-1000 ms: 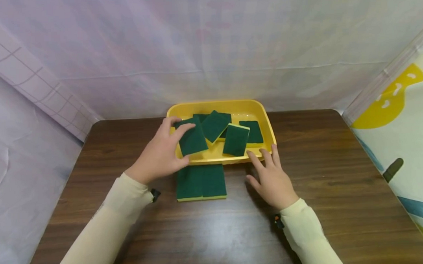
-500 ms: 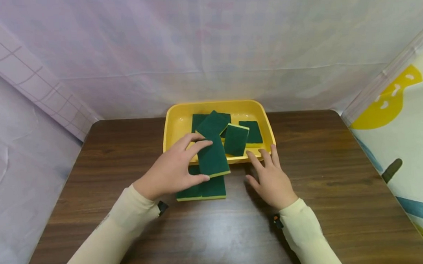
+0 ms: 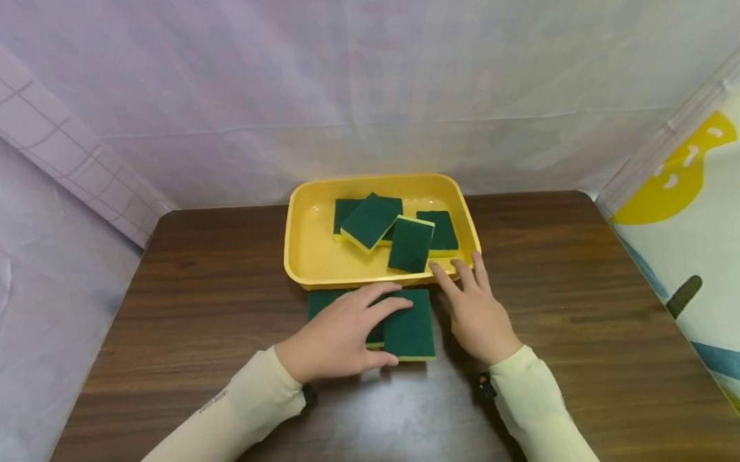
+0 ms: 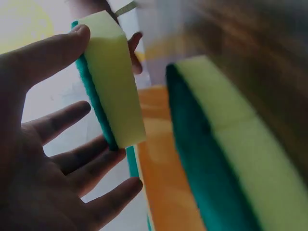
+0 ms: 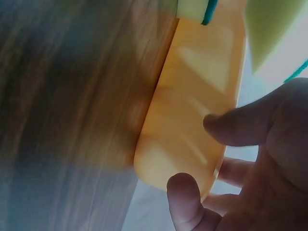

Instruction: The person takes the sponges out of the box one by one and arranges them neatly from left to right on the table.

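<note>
left wrist view: sponge [image 4: 113,86] between thumb [image 4: 50,57] and fingers [image 4: 97,166] of the left hand [image 4: 45,168], in a pinch

The sponge [image 4: 114,89] in the left hand [image 3: 337,337] had a matt foam body, fairly smooth along its cut edge, faced with a rough, fibrous scouring layer that showed no shine. The tray [image 3: 318,261] looked like smooth plastic, glossy enough to catch small highlights. The bench [image 3: 223,279] had a wood-grain surface, smooth, with a hazy sheen. The backdrop [image 3: 365,121] looked like creased cloth; the sleeves [image 3: 244,405] were matt, lightly wrinkled fabric.
</note>
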The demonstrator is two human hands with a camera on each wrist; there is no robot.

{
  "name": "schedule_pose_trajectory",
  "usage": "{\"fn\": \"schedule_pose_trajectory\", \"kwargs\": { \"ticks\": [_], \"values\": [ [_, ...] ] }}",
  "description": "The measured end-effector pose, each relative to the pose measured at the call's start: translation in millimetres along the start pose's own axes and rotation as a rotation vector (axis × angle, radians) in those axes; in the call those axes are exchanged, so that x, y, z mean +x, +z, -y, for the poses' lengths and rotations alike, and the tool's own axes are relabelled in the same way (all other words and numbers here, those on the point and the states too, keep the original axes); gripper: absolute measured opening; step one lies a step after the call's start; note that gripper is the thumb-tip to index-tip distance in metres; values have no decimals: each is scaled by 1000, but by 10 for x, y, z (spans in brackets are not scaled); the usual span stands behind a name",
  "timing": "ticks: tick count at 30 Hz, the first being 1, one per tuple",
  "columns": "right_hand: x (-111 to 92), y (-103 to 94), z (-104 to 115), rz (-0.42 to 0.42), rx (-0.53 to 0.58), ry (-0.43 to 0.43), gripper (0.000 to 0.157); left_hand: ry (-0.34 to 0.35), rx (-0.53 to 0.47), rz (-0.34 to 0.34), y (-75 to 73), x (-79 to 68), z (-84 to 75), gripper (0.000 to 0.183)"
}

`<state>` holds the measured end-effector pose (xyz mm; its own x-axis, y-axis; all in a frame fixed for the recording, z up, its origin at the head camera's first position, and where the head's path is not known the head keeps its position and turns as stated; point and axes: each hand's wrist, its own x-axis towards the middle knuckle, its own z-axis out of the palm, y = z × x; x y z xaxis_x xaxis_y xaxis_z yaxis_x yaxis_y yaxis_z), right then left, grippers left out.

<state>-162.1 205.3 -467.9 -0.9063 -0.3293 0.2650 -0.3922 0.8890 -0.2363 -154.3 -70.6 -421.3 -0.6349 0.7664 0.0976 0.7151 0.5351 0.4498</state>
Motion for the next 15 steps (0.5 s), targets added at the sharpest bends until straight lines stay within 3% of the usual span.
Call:
{"fn": "schedule_pose_trajectory", "kwargs": {
  "ticks": [4,15],
  "values": [
    [-5,-1,-14,7,2,-5,68,16,-1,37,114,53,-35,85],
    [-11,4,-42,24,-4,-7,85,10,170,105,331,120,-154,83]
  ]
}}
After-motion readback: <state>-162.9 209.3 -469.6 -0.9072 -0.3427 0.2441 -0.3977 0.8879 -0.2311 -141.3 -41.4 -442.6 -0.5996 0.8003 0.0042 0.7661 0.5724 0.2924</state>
